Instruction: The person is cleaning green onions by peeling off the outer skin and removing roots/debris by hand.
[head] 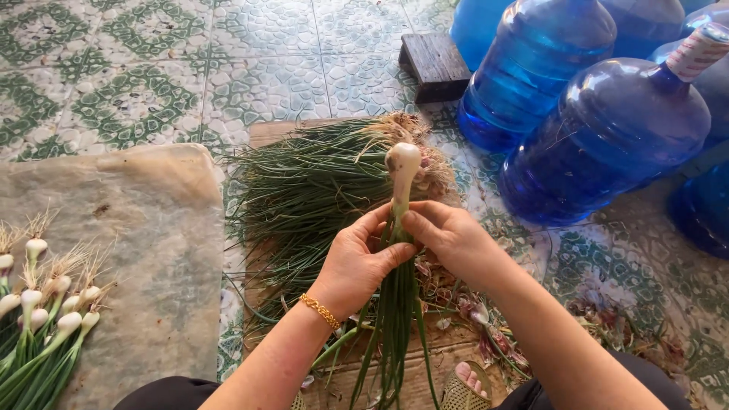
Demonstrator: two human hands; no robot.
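- Onion (402, 163), peeled white, stands pinched between my left hand (357, 266) and right hand (448, 235).
- Cleaned onions (45, 304) lie far left of them; I judge most left, the uncleaned heap (319, 182) just beyond.

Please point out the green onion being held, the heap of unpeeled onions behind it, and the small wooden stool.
Held green onion (402, 163), head view, on its white bulb.
Heap of unpeeled onions (304, 190), head view, on the green stalks.
Wooden stool (435, 64), head view, on its top face.
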